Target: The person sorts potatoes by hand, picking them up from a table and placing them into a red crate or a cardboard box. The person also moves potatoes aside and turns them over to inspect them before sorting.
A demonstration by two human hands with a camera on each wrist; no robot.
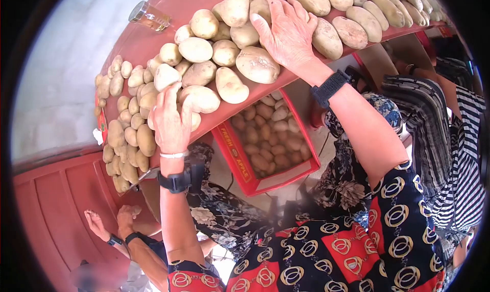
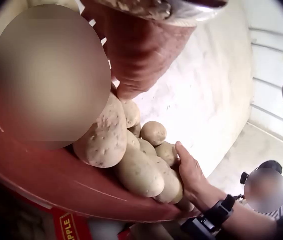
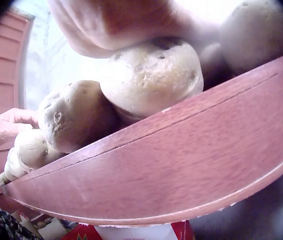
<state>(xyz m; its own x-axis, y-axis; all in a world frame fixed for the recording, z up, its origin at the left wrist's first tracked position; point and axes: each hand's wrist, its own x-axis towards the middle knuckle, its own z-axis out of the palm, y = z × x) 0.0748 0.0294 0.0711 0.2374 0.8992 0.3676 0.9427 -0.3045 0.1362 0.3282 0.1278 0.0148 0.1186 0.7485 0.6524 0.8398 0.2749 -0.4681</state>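
Many potatoes [image 1: 196,50] are piled along the edge of a red-brown table [image 1: 178,24]. My left hand [image 1: 171,121] rests on the near left part of the pile, its fingers over a pale potato [image 1: 166,77] and its thumb beside another potato [image 1: 201,99]. My right hand [image 1: 288,34] lies spread on the potatoes farther right, thumb and fingers apart. In the right wrist view its palm [image 3: 116,25] is right above a large potato [image 3: 151,77] near the table edge. A blurred patch covers part of the left wrist view.
A red cardboard box [image 1: 232,157] of potatoes stands on the floor below the table edge. A glass [image 1: 149,16] is on the tabletop behind the pile. Another person's hands [image 1: 125,220] show at the lower left, and a person in striped clothing [image 1: 467,154] is at the right.
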